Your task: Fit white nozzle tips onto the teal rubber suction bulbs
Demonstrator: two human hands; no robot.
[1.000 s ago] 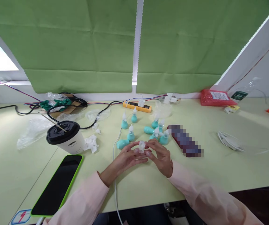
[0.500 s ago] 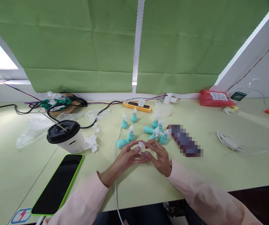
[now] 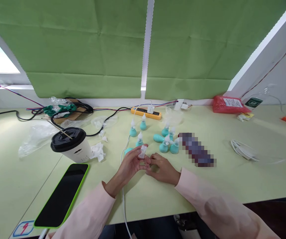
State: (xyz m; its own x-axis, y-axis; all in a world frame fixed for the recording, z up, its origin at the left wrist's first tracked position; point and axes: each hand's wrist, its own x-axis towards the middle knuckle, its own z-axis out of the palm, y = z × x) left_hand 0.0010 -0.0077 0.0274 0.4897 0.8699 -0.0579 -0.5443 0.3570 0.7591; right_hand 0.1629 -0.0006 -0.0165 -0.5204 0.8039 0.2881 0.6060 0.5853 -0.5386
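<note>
Between the thumb and fingers of my left hand (image 3: pixel 131 162) is a small translucent white plastic piece (image 3: pixel 142 152), tilted upward. My right hand (image 3: pixel 163 168) is closed in a pinch against the left fingertips, below the piece; whether anything is in that pinch is hidden. Just beyond the hands stand several teal squeeze bulbs with clear nozzle tips, among them one bulb (image 3: pixel 164 146) and another bulb (image 3: pixel 133 131). A teal bulb without a tip (image 3: pixel 158 138) lies on its side. Another teal bulb (image 3: pixel 128 151) is partly covered by my left hand.
On the left are a lidded paper cup (image 3: pixel 74 146), a crumpled tissue (image 3: pixel 98 151) and a phone (image 3: pixel 62 196). A yellow power strip (image 3: pixel 146 113) lies behind the bulbs. A blurred-out object (image 3: pixel 197 149) and a coiled white cable (image 3: pixel 244 151) lie rightward. A white cord (image 3: pixel 123 202) crosses the table.
The plastic piece has moved slightly left and up in my left hand. My right hand has moved down, away from the piece, and its fingers have drawn together.
</note>
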